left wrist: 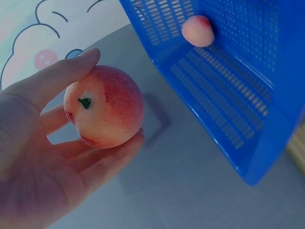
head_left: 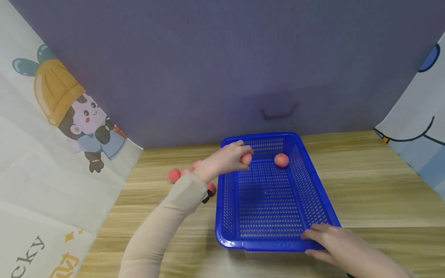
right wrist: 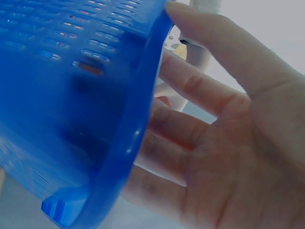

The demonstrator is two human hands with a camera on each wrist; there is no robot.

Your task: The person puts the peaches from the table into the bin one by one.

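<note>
A blue perforated basket stands on the wooden table. Over its far left part, my left hand holds a red-and-cream peach. The left wrist view shows that peach between thumb and fingers of the hand, its green stem facing the camera. Another peach lies inside at the far right. My right hand grips the basket's near right corner, fingers over the rim and thumb outside; in the right wrist view, the hand is at the blue rim.
Several red peaches lie on the table left of the basket, partly hidden by my left forearm. A grey-blue panel rises behind the table. Printed white cloths hang at the left and right.
</note>
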